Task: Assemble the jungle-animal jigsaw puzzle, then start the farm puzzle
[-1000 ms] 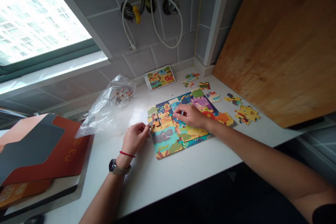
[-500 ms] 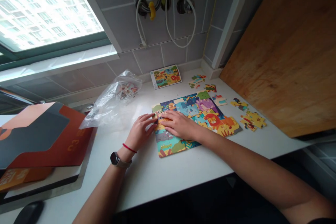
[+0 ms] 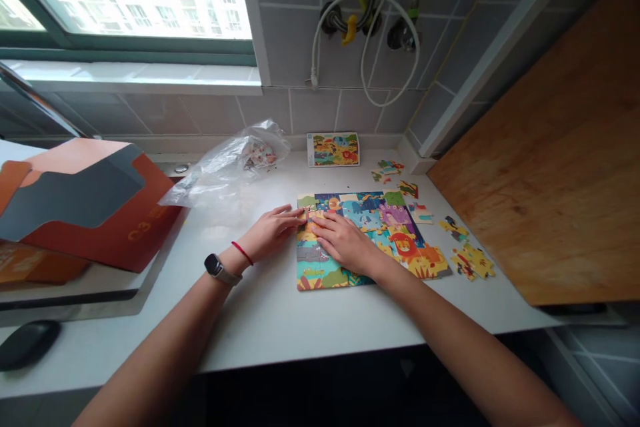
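Note:
A colourful animal jigsaw puzzle [image 3: 323, 273], partly put together, lies on the white counter. It shows a lion on the right, elephants at the top and a crocodile at lower left. My right hand [image 3: 345, 240] rests palm down on its left half, fingers stretched over the orange pieces and covering part of them. At the left edge of the puzzle is my left hand [image 3: 273, 233], fingers extended, their tips touching the border pieces. Neither hand visibly grips a piece. Loose puzzle pieces [image 3: 475, 261] lie to the right of the puzzle, with more pieces [image 3: 387, 168] behind them.
Against the tiled wall leans a picture card [image 3: 333, 150] of the animals. A clear plastic bag [image 3: 215, 173] with small bits inside lies behind my left hand. An orange and grey box [image 3: 95, 200] and a black mouse [image 3: 30, 343] are at left; a wooden panel [image 3: 560, 167] borders the right.
The camera view has turned, so the whole scene appears rotated and shifted. My left hand's fingers lie straighter along the puzzle's edge. The right hand stays on the puzzle.

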`<state>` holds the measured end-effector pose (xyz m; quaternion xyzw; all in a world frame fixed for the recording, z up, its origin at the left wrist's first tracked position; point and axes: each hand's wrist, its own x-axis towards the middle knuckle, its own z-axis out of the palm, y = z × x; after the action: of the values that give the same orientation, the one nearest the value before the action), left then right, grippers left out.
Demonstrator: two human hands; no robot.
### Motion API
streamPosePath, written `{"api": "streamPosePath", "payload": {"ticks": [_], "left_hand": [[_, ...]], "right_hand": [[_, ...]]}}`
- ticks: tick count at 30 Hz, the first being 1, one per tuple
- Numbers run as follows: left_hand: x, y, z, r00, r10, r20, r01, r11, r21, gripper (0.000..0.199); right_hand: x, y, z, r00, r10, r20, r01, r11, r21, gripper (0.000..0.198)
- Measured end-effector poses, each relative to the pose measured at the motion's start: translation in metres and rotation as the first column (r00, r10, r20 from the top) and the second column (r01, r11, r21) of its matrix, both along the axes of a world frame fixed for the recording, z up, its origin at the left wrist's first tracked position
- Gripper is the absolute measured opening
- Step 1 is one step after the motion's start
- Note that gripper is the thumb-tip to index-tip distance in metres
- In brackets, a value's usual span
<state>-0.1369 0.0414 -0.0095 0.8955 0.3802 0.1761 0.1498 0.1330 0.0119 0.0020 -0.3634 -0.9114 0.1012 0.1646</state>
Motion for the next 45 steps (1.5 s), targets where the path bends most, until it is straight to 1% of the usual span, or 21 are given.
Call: {"api": "streamPosePath", "payload": {"ticks": [2, 4, 7, 9, 11, 13, 15, 16, 17, 18, 20, 23, 25, 29, 36, 41, 45], "left_hand": [[0.000, -0.001, 0.002, 1.000, 0.004, 0.011, -0.004, 1.000, -0.017, 0.047], [0.000, -0.002, 0.003, 0.999, 0.024, 0.031, -0.023, 0.999, -0.026, 0.047], [0.002, -0.002, 0.002, 0.996, 0.052, 0.068, -0.052, 0.999, -0.003, 0.040], [0.004, -0.002, 0.000, 0.993, 0.075, 0.090, -0.076, 0.997, 0.016, 0.035], [0.006, -0.003, -0.001, 0.989, 0.113, 0.095, -0.115, 0.993, 0.020, 0.031], [0.007, -0.003, -0.002, 0.986, 0.144, 0.084, -0.146, 0.989, 0.016, 0.028], [0.008, -0.003, -0.001, 0.984, 0.158, 0.077, -0.160, 0.987, 0.017, 0.028], [0.008, -0.003, 0.000, 0.984, 0.160, 0.076, -0.162, 0.987, 0.018, 0.027], [0.009, -0.003, 0.001, 0.984, 0.161, 0.073, -0.162, 0.987, 0.017, 0.026], [0.009, -0.003, 0.002, 0.985, 0.160, 0.069, -0.162, 0.987, 0.017, 0.026], [0.009, -0.003, 0.003, 0.985, 0.161, 0.060, -0.162, 0.987, 0.015, 0.026], [0.010, -0.004, 0.006, 0.984, 0.172, 0.046, -0.173, 0.985, 0.010, 0.026], [0.011, -0.005, 0.007, 0.983, 0.179, 0.040, -0.179, 0.984, 0.004, 0.026], [0.010, -0.006, 0.008, 0.982, 0.182, 0.046, -0.183, 0.983, 0.015, 0.024], [0.009, -0.004, 0.004, 0.983, 0.169, 0.077, -0.171, 0.985, 0.029, 0.020], [0.009, -0.004, 0.004, 0.988, 0.150, 0.046, -0.152, 0.988, 0.035, 0.020], [0.010, -0.005, 0.002, 0.985, 0.162, 0.060, -0.164, 0.986, 0.032, 0.018]], "right_hand": [[-0.002, 0.000, 0.003, 1.000, 0.001, 0.006, -0.001, 1.000, -0.028, 0.036], [-0.003, 0.000, 0.005, 1.000, -0.005, -0.001, 0.005, 0.999, -0.043, 0.037], [-0.004, 0.005, 0.010, 0.999, 0.002, -0.046, -0.005, 0.998, -0.068, 0.035], [-0.004, 0.016, 0.014, 0.996, 0.012, -0.089, -0.021, 0.995, -0.100, 0.032], [-0.007, 0.035, 0.020, 0.993, -0.017, -0.115, 0.003, 0.993, -0.119, 0.029], [-0.014, 0.060, 0.027, 0.990, -0.088, -0.108, 0.075, 0.990, -0.119, 0.030], [-0.025, 0.088, 0.033, 0.989, -0.141, -0.050, 0.131, 0.978, -0.162, 0.037], [-0.031, 0.101, 0.035, 0.987, -0.158, 0.013, 0.157, 0.963, -0.219, 0.042], [-0.037, 0.113, 0.037, 0.985, -0.154, 0.076, 0.170, 0.941, -0.292, 0.048], [-0.042, 0.125, 0.039, 0.984, -0.142, 0.109, 0.171, 0.929, -0.329, 0.050], [-0.048, 0.142, 0.041, 0.982, -0.114, 0.154, 0.167, 0.903, -0.396, 0.048], [-0.051, 0.156, 0.042, 0.982, -0.093, 0.164, 0.160, 0.873, -0.461, 0.046], [-0.050, 0.159, 0.040, 0.984, -0.093, 0.151, 0.156, 0.855, -0.495, 0.043], [-0.048, 0.157, 0.033, 0.988, -0.113, 0.110, 0.155, 0.821, -0.550, 0.029], [-0.049, 0.153, 0.021, 0.976, -0.209, 0.059, 0.206, 0.810, -0.550, 0.022], [-0.051, 0.148, 0.017, 0.967, -0.249, 0.057, 0.243, 0.826, -0.508, 0.018], [-0.042, 0.137, 0.019, 0.968, -0.249, 0.042, 0.243, 0.874, -0.421, 0.020]]}}
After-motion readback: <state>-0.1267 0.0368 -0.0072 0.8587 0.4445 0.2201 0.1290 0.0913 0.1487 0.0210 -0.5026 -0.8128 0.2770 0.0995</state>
